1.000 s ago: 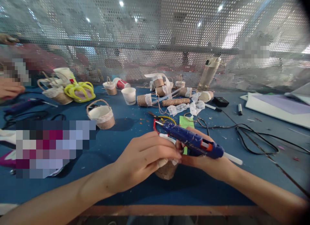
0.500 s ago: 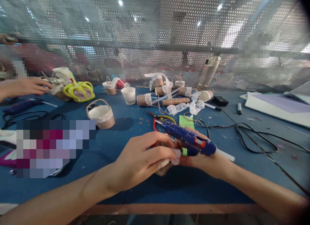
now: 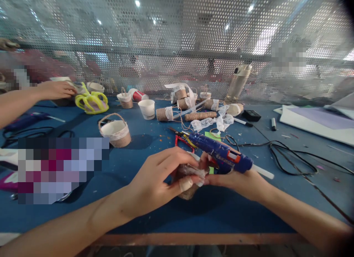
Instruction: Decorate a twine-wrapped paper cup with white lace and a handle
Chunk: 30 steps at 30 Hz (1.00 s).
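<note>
My left hand [image 3: 160,177] is closed around a small twine-wrapped cup [image 3: 189,193], with a strip of white lace [image 3: 193,170] along its upper part. A bandage [image 3: 185,184] covers part of my left thumb. In my right hand [image 3: 239,185] rests a blue hot glue gun [image 3: 219,152], its nozzle pointing left and a white glue stick [image 3: 264,172] jutting from the back. My right thumb and finger also meet the lace at the cup's right side. Just beyond the cup lie red-and-yellow handled scissors [image 3: 179,139], partly covered by the glue gun.
A handled basket cup [image 3: 118,135] and a plain white cup [image 3: 146,110] stand left of centre. Several wrapped cups, lace [image 3: 204,124] and a twine roll [image 3: 200,116] lie behind. A black cord [image 3: 293,172] loops right. Another person's hand [image 3: 59,90] works at far left.
The glue gun has shifted slightly right and down, uncovering more of the scissors. My left fingers have moved on the cup, showing more lace. The other person's hand has moved right.
</note>
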Tool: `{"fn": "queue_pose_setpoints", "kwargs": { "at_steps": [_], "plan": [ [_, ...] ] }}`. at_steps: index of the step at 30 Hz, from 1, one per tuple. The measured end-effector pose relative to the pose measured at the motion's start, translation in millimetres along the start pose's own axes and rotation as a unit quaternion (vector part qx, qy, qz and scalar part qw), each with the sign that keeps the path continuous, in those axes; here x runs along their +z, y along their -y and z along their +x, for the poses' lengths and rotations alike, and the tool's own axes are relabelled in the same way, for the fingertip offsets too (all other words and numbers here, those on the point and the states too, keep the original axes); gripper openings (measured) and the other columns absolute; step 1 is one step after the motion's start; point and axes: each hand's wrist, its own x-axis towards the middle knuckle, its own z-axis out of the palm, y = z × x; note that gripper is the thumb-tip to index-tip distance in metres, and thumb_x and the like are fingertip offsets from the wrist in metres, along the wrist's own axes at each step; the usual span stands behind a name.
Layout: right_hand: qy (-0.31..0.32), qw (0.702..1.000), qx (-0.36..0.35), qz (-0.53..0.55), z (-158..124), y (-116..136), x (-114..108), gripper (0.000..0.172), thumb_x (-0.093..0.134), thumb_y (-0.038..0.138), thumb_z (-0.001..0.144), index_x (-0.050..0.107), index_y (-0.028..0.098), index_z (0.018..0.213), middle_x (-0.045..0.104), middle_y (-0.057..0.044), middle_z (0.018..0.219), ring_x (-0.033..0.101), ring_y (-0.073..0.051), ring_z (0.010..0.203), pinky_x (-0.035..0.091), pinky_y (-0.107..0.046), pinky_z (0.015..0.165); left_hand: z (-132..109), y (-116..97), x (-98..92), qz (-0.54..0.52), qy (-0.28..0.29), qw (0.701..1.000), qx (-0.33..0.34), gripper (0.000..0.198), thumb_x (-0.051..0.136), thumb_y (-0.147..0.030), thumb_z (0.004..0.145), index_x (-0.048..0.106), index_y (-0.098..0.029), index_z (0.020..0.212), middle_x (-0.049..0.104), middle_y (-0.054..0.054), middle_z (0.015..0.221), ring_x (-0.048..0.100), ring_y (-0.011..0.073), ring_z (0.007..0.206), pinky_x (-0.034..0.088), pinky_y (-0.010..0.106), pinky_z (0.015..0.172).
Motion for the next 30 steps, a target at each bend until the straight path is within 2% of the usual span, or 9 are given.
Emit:
{"fn": "queue_pose_setpoints", "kwargs": {
  "at_steps": [3, 6, 13, 19, 23, 27, 30],
  "plan": [
    [0.032, 0.999, -0.012, 0.021, 1.8, 3.6, -3.3, 0.025, 0.086, 0.022, 0.076, 0.064, 0.022, 0.087, 0.066, 0.001, 0.087, 0.066, -0.017, 0.085, 0.055, -0.032, 0.081, 0.5, -1.7, -2.0, -0.018, -0.006, 0.999, -0.035, 0.022, 0.076, -0.014, 0.088, 0.064, -0.019, 0.106, 0.069, 0.000, 0.094, 0.061, 0.0102, 0.071, 0.052, 0.019, 0.065],
    [0.041, 0.998, -0.016, 0.034, 3.1, 5.7, -4.8, 0.021, 0.084, 0.023, 0.079, 0.066, 0.022, 0.088, 0.065, 0.000, 0.090, 0.065, -0.017, 0.092, 0.055, -0.031, 0.082, 0.8, -0.8, -3.6, -0.035, -0.001, 0.999, -0.036, 0.021, 0.075, -0.012, 0.088, 0.066, -0.019, 0.105, 0.068, 0.001, 0.096, 0.062, 0.0105, 0.074, 0.052, 0.019, 0.065],
    [0.003, 1.000, -0.003, -0.017, 1.4, 9.9, -2.3, 0.022, 0.086, 0.026, 0.077, 0.065, 0.020, 0.083, 0.062, 0.001, 0.083, 0.060, -0.015, 0.078, 0.054, -0.029, 0.072, -0.3, 3.5, -5.0, -0.069, 0.004, 0.997, -0.030, 0.015, 0.071, -0.010, 0.090, 0.070, -0.019, 0.103, 0.067, 0.004, 0.100, 0.062, 0.0108, 0.075, 0.053, 0.019, 0.063],
    [0.009, 1.000, 0.011, -0.011, -2.0, 10.5, -4.3, 0.024, 0.087, 0.023, 0.076, 0.065, 0.019, 0.084, 0.062, 0.002, 0.084, 0.060, -0.014, 0.080, 0.052, -0.027, 0.074, 0.7, 3.1, -5.5, -0.087, 0.014, 0.996, -0.004, 0.018, 0.067, -0.002, 0.090, 0.072, -0.017, 0.099, 0.066, 0.005, 0.101, 0.067, 0.0129, 0.088, 0.055, 0.020, 0.077],
    [0.012, 1.000, 0.019, -0.001, -2.7, 12.0, -4.8, 0.025, 0.087, 0.024, 0.076, 0.065, 0.020, 0.084, 0.063, 0.003, 0.082, 0.062, -0.014, 0.079, 0.053, -0.028, 0.075, 1.4, 2.2, -6.3, -0.088, 0.028, 0.996, -0.019, 0.014, 0.067, -0.006, 0.091, 0.071, -0.018, 0.097, 0.066, 0.005, 0.103, 0.067, 0.0141, 0.093, 0.056, 0.022, 0.082],
    [0.003, 1.000, 0.023, 0.007, -2.2, 14.8, -3.9, 0.026, 0.087, 0.025, 0.075, 0.063, 0.020, 0.083, 0.063, 0.002, 0.081, 0.063, -0.014, 0.077, 0.055, -0.029, 0.073, 3.4, -0.8, -8.7, -0.084, 0.040, 0.993, -0.070, 0.005, 0.067, -0.012, 0.093, 0.069, -0.017, 0.092, 0.067, 0.006, 0.104, 0.067, 0.0146, 0.087, 0.057, 0.022, 0.072],
    [0.002, 1.000, 0.017, 0.001, -1.8, 14.4, -3.2, 0.027, 0.087, 0.028, 0.076, 0.062, 0.020, 0.083, 0.063, 0.001, 0.082, 0.063, -0.015, 0.078, 0.056, -0.030, 0.073, 5.1, -2.1, -9.1, -0.085, 0.042, 0.992, -0.081, 0.004, 0.066, -0.015, 0.093, 0.067, -0.017, 0.089, 0.068, 0.005, 0.099, 0.066, 0.0140, 0.082, 0.056, 0.022, 0.069]
  ]
}}
